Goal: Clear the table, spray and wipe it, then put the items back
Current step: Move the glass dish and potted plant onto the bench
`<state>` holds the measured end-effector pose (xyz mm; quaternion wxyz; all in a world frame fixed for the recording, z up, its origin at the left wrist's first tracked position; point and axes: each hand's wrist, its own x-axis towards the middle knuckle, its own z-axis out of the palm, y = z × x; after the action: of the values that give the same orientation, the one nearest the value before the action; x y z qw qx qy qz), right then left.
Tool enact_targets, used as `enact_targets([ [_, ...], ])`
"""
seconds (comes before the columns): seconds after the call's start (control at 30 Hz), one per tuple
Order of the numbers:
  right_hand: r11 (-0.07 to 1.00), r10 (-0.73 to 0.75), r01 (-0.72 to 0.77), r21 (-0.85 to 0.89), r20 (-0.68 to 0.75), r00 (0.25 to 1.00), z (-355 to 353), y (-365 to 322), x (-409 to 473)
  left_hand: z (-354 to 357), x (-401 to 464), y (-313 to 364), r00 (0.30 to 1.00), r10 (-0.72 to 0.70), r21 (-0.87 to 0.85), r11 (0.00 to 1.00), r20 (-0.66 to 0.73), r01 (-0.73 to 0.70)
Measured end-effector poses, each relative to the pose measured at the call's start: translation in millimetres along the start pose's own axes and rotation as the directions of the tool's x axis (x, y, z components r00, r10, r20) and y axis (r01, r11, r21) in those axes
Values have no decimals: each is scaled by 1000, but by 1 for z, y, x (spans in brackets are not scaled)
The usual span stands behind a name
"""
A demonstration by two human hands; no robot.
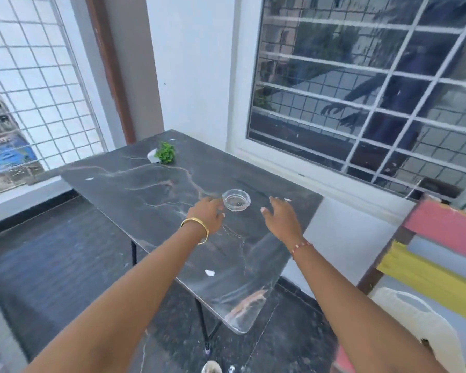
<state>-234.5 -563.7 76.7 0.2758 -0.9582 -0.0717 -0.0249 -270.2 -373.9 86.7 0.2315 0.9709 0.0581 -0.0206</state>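
Observation:
A dark marble-patterned table (151, 189) stands against the white wall under a window. A clear glass bowl (236, 200) sits near its far right side. My left hand (206, 212), with a gold bangle on the wrist, is just left of the bowl, fingertips touching or almost touching its rim. My right hand (281, 216) hovers open to the right of the bowl, a short gap away. A small green plant in a white pot (163, 153) lies tipped on its side at the far end. White scraps (209, 272) dot the tabletop.
A barred window (361, 90) runs along the wall behind the table. A chair with pink, yellow and blue slats (439, 254) stands at the right, with a white plastic container (420, 327) below it. A mesh grille (33, 84) closes the left side. The floor is dark tile.

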Motion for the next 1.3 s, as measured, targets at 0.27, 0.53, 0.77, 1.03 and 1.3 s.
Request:
enact_targets([
  [0.27, 995, 77, -83, 53, 102, 992, 73, -13, 93, 12, 77, -48, 985, -107, -138, 982, 138, 126],
  [0.53, 978, 186, -197, 70, 139, 973, 109, -9, 141, 23, 146, -62, 957, -114, -149, 976, 266, 157],
  [0.77, 923, 356, -361, 130, 60, 932, 121, -5, 156, 38, 184, -60, 933, -30, -198, 974, 359, 107],
  [1.03, 805, 583, -578, 134, 3, 812, 148, -12, 179, 53, 232, -75, 910, 46, -297, 951, 413, 86],
  [1.3, 655, 754, -735, 177, -75, 653, 161, -26, 197, 55, 270, -99, 810, 211, -486, 868, 547, 103],
])
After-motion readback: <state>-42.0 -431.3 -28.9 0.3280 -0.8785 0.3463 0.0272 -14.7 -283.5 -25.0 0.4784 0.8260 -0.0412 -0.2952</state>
